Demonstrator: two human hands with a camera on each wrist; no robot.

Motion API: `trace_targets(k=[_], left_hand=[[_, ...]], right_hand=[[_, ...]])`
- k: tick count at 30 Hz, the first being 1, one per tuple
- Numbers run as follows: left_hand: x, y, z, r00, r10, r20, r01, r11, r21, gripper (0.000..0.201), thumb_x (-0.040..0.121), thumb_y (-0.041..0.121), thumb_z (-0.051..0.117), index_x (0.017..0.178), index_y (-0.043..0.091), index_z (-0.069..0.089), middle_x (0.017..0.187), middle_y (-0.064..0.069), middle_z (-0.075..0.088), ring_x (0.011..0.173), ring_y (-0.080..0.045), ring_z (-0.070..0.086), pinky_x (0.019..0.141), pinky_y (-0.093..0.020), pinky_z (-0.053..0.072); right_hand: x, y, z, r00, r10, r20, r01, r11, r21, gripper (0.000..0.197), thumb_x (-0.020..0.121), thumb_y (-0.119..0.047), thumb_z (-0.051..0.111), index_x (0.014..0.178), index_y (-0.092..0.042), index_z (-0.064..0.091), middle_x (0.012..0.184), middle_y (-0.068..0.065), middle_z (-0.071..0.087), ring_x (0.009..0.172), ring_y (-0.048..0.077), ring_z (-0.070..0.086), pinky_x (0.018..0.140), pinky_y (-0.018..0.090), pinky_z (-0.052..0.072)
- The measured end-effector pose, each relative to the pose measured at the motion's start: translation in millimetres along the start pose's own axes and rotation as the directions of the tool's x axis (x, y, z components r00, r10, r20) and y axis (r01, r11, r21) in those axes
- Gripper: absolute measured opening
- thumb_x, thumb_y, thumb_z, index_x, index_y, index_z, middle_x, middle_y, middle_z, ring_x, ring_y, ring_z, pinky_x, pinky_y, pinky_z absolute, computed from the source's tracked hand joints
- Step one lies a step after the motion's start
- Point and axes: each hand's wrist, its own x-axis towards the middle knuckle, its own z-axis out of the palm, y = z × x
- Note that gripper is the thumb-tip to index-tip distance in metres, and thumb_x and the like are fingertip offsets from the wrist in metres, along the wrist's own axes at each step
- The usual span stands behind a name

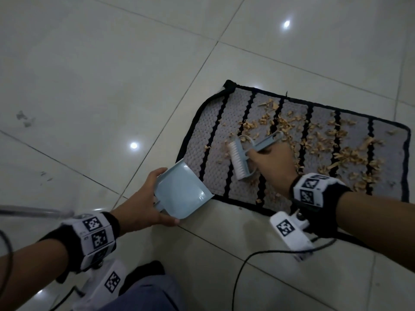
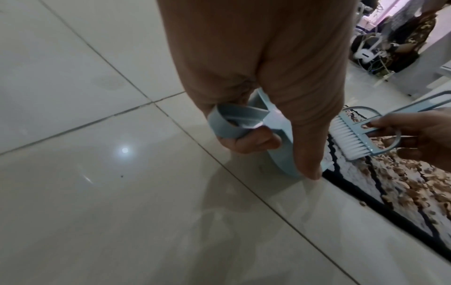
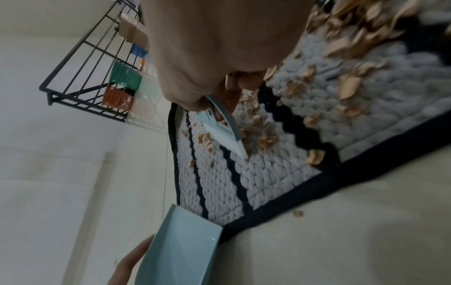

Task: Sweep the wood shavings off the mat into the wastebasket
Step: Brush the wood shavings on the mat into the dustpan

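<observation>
A grey mat (image 1: 208, 140) with black stripes and a black border lies on the tiled floor. Tan wood shavings (image 1: 350, 151) are scattered over its middle and right. My left hand (image 1: 143, 203) grips a light blue dustpan (image 1: 182, 191) by its handle, its mouth at the mat's near-left edge (image 3: 180, 248). My right hand (image 1: 271, 160) holds a light blue hand brush (image 1: 241, 157) with white bristles, tilted over the mat's left part (image 2: 351, 138). Shavings (image 3: 346, 46) lie close under that hand. No wastebasket shows in any view.
Glossy pale floor tiles (image 1: 101, 86) surround the mat. A black wire rack (image 3: 97, 77) holding coloured items stands beyond the mat's far end. A black cable (image 1: 247, 265) trails over the floor near my right wrist. A seated person (image 2: 400, 44) is far off.
</observation>
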Motion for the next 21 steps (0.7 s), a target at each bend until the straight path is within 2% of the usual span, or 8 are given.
trace_targets(k=[2, 4, 6, 10, 13, 17, 21], left_hand=[[4.8, 1.2, -2.4, 1.000, 0.007, 0.013, -0.007, 0.999, 0.040, 0.126, 0.055, 0.018, 0.096, 0.147, 0.040, 0.013, 0.126, 0.022, 0.042, 0.109, 0.006, 0.049, 0.076, -0.010, 0.050], [8.7, 1.8, -3.5, 1.000, 0.010, 0.021, -0.011, 0.999, 0.048, 0.126, 0.055, 0.019, 0.096, 0.147, 0.039, 0.014, 0.127, 0.020, 0.043, 0.110, 0.004, 0.050, 0.077, -0.014, 0.051], [10.9, 2.6, -3.3, 1.000, 0.001, 0.025, -0.002, 0.999, 0.046, 0.126, 0.054, 0.020, 0.096, 0.147, 0.039, 0.014, 0.128, 0.017, 0.044, 0.109, 0.002, 0.051, 0.075, -0.017, 0.053], [13.4, 3.6, -3.3, 1.000, -0.021, 0.015, 0.020, 0.998, 0.060, 0.125, 0.054, 0.022, 0.097, 0.145, 0.042, 0.014, 0.124, 0.016, 0.045, 0.108, -0.006, 0.055, 0.065, -0.018, 0.053], [17.2, 5.2, -3.6, 0.999, -0.033, 0.003, 0.033, 0.997, 0.072, 0.122, 0.057, 0.020, 0.096, 0.145, 0.042, 0.014, 0.122, 0.013, 0.046, 0.100, -0.009, 0.057, 0.053, -0.017, 0.049], [22.3, 8.4, -9.9, 1.000, -0.024, 0.013, 0.023, 0.995, 0.099, 0.123, 0.057, 0.021, 0.096, 0.147, 0.041, 0.014, 0.124, 0.006, 0.047, 0.092, -0.011, 0.057, 0.047, -0.017, 0.046], [30.8, 13.6, -19.9, 1.000, -0.004, 0.001, 0.003, 0.991, 0.130, 0.123, 0.056, 0.026, 0.095, 0.147, 0.041, 0.014, 0.128, 0.006, 0.046, 0.098, -0.013, 0.057, 0.046, -0.016, 0.044]], right_hand=[[-6.6, -0.8, -8.0, 0.999, -0.022, -0.038, 0.022, 1.000, 0.015, 0.034, 0.086, -0.015, 0.067, 0.064, 0.010, 0.059, 0.058, 0.017, 0.063, 0.047, 0.032, 0.053, 0.049, 0.040, 0.052], [-11.1, -9.1, -2.2, 0.997, -0.049, -0.057, 0.051, 0.998, 0.033, 0.030, 0.086, -0.017, 0.067, 0.069, 0.007, 0.065, 0.066, 0.018, 0.069, 0.059, 0.037, 0.064, 0.052, 0.047, 0.058], [-12.8, -21.2, 15.0, 0.996, -0.072, -0.058, 0.076, 0.995, 0.063, 0.028, 0.085, -0.019, 0.067, 0.069, 0.003, 0.068, 0.068, 0.017, 0.071, 0.065, 0.035, 0.068, 0.053, 0.050, 0.057], [-5.7, -37.9, 55.3, 0.994, -0.102, 0.039, 0.097, 0.989, 0.108, 0.035, 0.085, -0.024, 0.064, 0.060, 0.000, 0.060, 0.060, 0.018, 0.065, 0.059, 0.038, 0.062, 0.051, 0.049, 0.053], [3.7, -38.2, 66.3, 0.994, -0.037, 0.105, 0.026, 0.994, 0.107, 0.034, 0.084, -0.026, 0.065, 0.067, 0.003, 0.064, 0.067, 0.020, 0.068, 0.065, 0.038, 0.066, 0.054, 0.053, 0.056], [12.6, -20.0, 40.7, 0.996, 0.035, 0.083, -0.041, 0.997, 0.070, 0.029, 0.084, -0.021, 0.070, 0.069, 0.003, 0.067, 0.068, 0.017, 0.070, 0.064, 0.029, 0.069, 0.056, 0.051, 0.057], [17.9, 6.4, -6.2, 0.998, 0.070, 0.003, -0.070, 0.997, 0.037, 0.019, 0.084, -0.016, 0.073, 0.074, 0.000, 0.072, 0.075, 0.010, 0.073, 0.068, 0.021, 0.070, 0.062, 0.042, 0.059]])
